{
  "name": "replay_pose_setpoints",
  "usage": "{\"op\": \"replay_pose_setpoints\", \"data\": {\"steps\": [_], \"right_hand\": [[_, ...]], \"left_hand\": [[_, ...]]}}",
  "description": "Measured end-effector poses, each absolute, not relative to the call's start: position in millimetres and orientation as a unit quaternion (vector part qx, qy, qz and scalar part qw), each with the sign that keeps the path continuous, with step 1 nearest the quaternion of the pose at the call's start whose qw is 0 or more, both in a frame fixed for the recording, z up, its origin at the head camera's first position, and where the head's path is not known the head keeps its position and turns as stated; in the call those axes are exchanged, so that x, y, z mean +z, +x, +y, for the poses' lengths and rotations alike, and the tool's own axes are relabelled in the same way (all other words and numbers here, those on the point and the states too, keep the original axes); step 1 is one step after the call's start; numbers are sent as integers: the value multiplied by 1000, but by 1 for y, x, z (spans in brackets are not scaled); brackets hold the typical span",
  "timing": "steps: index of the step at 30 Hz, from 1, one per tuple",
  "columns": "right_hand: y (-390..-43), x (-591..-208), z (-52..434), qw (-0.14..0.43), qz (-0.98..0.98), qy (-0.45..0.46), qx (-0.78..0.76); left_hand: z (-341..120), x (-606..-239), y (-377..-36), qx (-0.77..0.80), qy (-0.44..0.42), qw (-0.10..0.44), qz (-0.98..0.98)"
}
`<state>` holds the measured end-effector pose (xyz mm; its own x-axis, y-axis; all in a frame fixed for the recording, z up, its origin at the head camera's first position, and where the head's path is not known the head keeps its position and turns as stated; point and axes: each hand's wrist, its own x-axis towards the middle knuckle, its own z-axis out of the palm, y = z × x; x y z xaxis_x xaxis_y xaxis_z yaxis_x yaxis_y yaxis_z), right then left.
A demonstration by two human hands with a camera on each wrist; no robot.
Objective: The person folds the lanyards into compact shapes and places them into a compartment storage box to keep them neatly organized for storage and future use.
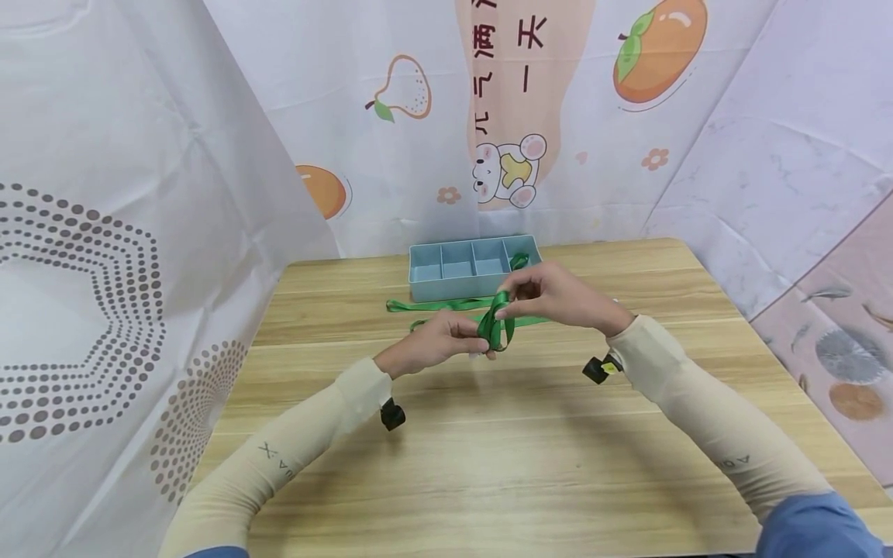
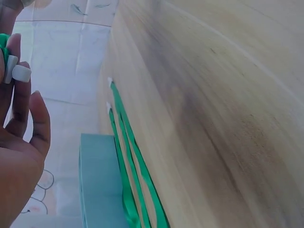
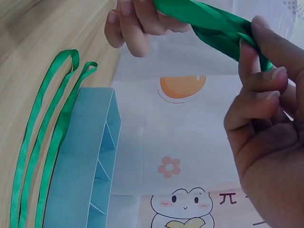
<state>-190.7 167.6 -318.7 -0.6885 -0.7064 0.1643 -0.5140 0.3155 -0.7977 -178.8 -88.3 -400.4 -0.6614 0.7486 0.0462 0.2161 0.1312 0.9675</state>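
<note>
Wooden tabletop (image 1: 488, 457), fruit-print curtains behind, blue tray (image 1: 446, 267) at back; left hand (image 1: 436, 341) and right hand (image 1: 551, 294) both pinch the green ribbon (image 1: 497, 325).

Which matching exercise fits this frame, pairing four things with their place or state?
Things:
1. green ribbon
2. blue divider box
3. left hand
4. wooden table

States:
a. bears the box
b. stands at the table's far edge
c. pinches the ribbon's lower end
d. folded in loops between both hands

Pairs: 1-d, 2-b, 3-c, 4-a
</note>
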Motion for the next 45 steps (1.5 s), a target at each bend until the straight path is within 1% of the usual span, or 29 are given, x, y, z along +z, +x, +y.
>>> {"op": "replay_pose_setpoints", "data": {"steps": [4,9,13,16,19,22,28,33,35,37,42,45], "right_hand": [[-190,-321,167,78,813,-369,-444],[-188,-324,163,-1,816,-377,-438],[-187,-327,161,-60,815,-376,-436],[-187,-328,160,-83,816,-370,-436],[-186,-330,159,-82,816,-363,-442],[-187,-331,158,-64,816,-348,-457],[-187,-334,161,13,797,-280,-534],[-194,-337,168,48,782,-256,-566],[-196,-339,171,46,800,-255,-542],[-197,-340,173,36,823,-264,-502],[-197,-340,173,-16,867,-294,-401],[-196,-338,171,-40,880,-273,-387]], "left_hand": [[-87,-399,-179,579,338,239,703],[-87,-396,-179,587,337,252,691],[-87,-393,-179,565,362,235,703],[-85,-389,-177,524,393,211,726],[-84,-386,-175,488,418,192,742],[-83,-386,-175,481,425,188,743],[-87,-385,-176,502,390,187,749],[-94,-382,-181,497,352,151,779],[-96,-381,-182,483,339,136,796],[-98,-380,-184,474,322,133,809],[-100,-378,-187,488,282,152,812],[-100,-378,-188,497,273,162,807]]}}
